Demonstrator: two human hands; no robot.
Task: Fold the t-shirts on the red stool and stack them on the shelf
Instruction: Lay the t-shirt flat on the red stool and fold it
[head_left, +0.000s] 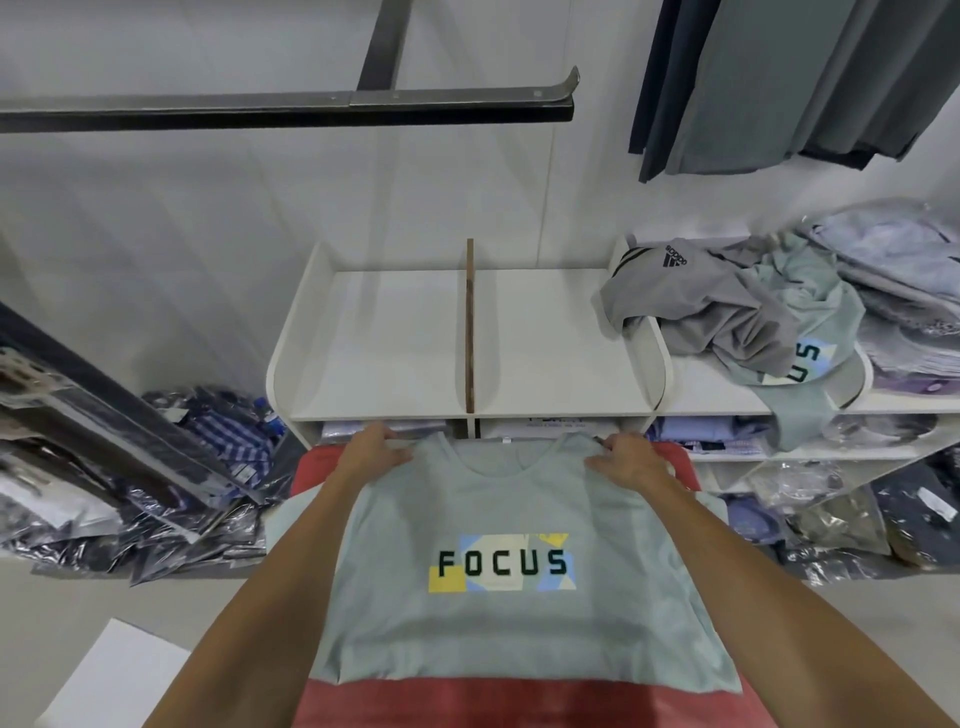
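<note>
- Folding stage: the pale green FOCUS t-shirt (498, 566) lies print-up, flat across the red stool (467, 706), spread out below both hands.
- The left hand (371, 449) pinches the shoulder seam, fingers curled over the fabric edge.
- The right hand (626, 457) does the same at the opposite shoulder, thumb on top.
- Next move, likely: bring the sides inward, keeping the cloth smooth.
- Just beyond the knuckles, the white shelf (395, 343) waits; unfolded shirts (727, 317) sit heaped to the right.

Two hands (376, 449) (626, 460), one red stool (467, 706) — three loose t-shirts (498, 613) (727, 306) (810, 364), one shelf (561, 338).
</note>
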